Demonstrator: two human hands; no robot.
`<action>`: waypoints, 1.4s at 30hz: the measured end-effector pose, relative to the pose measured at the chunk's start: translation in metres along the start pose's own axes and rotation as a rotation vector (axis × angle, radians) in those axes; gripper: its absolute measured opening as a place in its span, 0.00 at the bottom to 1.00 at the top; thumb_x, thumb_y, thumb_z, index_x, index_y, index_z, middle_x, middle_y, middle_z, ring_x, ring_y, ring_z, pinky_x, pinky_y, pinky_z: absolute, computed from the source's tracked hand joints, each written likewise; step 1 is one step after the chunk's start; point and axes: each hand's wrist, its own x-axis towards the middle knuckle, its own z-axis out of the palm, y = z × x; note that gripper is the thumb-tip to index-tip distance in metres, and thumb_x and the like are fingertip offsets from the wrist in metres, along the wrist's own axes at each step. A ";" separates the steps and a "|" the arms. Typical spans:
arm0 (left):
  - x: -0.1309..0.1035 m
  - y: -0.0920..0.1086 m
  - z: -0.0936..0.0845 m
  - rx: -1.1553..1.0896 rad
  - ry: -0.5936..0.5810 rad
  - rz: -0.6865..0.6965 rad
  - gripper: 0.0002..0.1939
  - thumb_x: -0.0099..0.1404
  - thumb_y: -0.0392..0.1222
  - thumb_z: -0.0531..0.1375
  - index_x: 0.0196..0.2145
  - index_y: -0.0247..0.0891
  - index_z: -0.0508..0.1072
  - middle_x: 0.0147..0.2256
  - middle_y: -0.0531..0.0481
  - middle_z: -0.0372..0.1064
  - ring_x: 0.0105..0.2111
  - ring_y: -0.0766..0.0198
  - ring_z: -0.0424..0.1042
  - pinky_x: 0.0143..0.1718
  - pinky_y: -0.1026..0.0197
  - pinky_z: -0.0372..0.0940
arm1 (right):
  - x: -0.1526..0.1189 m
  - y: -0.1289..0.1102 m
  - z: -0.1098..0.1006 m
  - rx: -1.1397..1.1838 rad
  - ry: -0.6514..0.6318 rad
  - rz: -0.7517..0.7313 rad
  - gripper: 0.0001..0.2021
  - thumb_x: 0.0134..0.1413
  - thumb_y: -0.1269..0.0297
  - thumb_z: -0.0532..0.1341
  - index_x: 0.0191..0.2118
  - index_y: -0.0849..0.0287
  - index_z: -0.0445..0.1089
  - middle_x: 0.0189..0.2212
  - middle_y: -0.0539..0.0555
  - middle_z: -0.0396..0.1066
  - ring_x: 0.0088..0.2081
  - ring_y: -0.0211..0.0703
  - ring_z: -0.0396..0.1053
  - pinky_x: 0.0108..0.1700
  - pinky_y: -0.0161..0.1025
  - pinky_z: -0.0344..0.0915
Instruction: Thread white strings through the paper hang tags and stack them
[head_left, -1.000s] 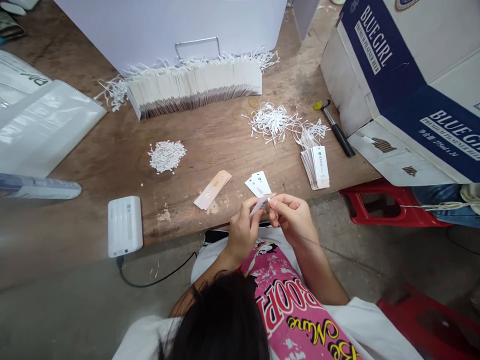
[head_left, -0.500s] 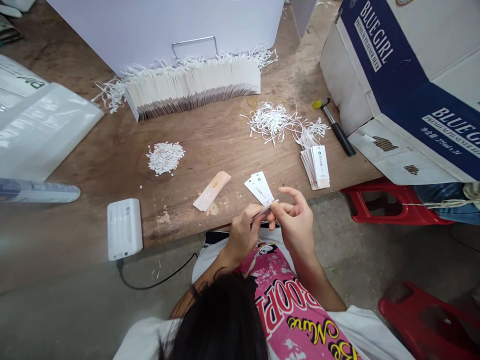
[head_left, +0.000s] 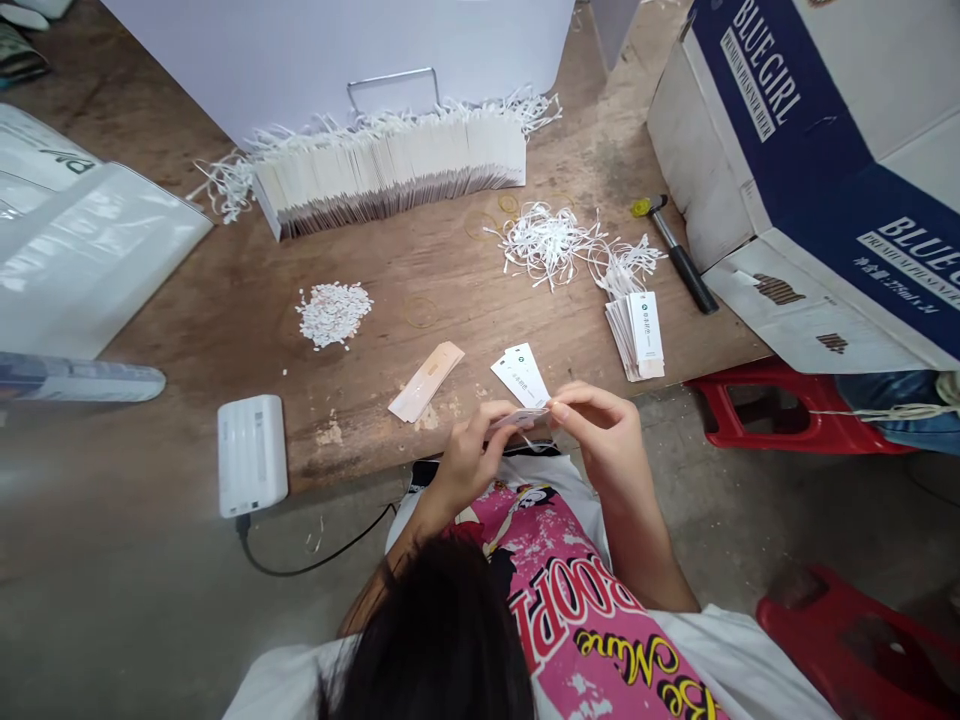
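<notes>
My left hand (head_left: 466,455) is closed on a thin paper hang tag (head_left: 523,417), held nearly flat just off the table edge. At the tag's right end my right hand (head_left: 606,430) pinches with thumb and fingers, apparently on a white string; part of it shows under the tag, and the fingertips hide the rest. Right behind the hands lie a few white printed tags (head_left: 521,376), fanned out on the table. A small stack of peach-coloured tags (head_left: 426,383) is to their left. Farther right rests a bundle of strung tags (head_left: 636,335).
A pile of white strings (head_left: 551,243) lies beyond the hands, with a rubber mallet (head_left: 682,262) beside a beer carton (head_left: 720,150). A long row of strung tags (head_left: 397,170) stands at the back. Small white bits (head_left: 334,315) and a power bank (head_left: 253,455) are at left.
My right hand has turned, and its raised fingers have folded in toward the thumb. The tag in my left hand now lies flatter, and a bit of white string shows below it.
</notes>
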 end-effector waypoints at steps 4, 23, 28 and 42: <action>0.000 -0.001 -0.002 -0.139 0.022 -0.171 0.15 0.67 0.37 0.55 0.51 0.42 0.62 0.44 0.47 0.74 0.38 0.64 0.77 0.43 0.59 0.73 | 0.004 -0.014 0.002 -0.044 0.113 -0.127 0.02 0.47 0.68 0.68 0.29 0.54 0.76 0.30 0.49 0.69 0.34 0.37 0.66 0.36 0.35 0.64; 0.000 0.025 -0.005 -0.143 -0.002 -0.383 0.12 0.63 0.47 0.60 0.40 0.37 0.70 0.29 0.52 0.73 0.29 0.66 0.72 0.34 0.64 0.68 | 0.026 -0.033 -0.010 0.310 -0.011 0.230 0.08 0.39 0.65 0.67 0.30 0.52 0.71 0.20 0.45 0.68 0.22 0.35 0.63 0.25 0.34 0.61; -0.002 0.028 -0.007 -0.029 -0.048 -0.367 0.11 0.63 0.47 0.60 0.36 0.36 0.72 0.29 0.51 0.74 0.29 0.65 0.72 0.31 0.65 0.66 | 0.027 -0.036 -0.013 0.266 -0.018 0.264 0.11 0.37 0.61 0.69 0.30 0.51 0.69 0.19 0.45 0.66 0.21 0.36 0.61 0.23 0.36 0.60; -0.007 0.032 -0.022 -0.319 -0.218 -0.407 0.10 0.62 0.46 0.60 0.35 0.36 0.72 0.28 0.49 0.75 0.27 0.64 0.75 0.26 0.66 0.67 | 0.036 -0.054 -0.038 -0.196 -0.222 -0.018 0.06 0.47 0.65 0.66 0.34 0.56 0.74 0.20 0.47 0.66 0.22 0.35 0.61 0.23 0.33 0.57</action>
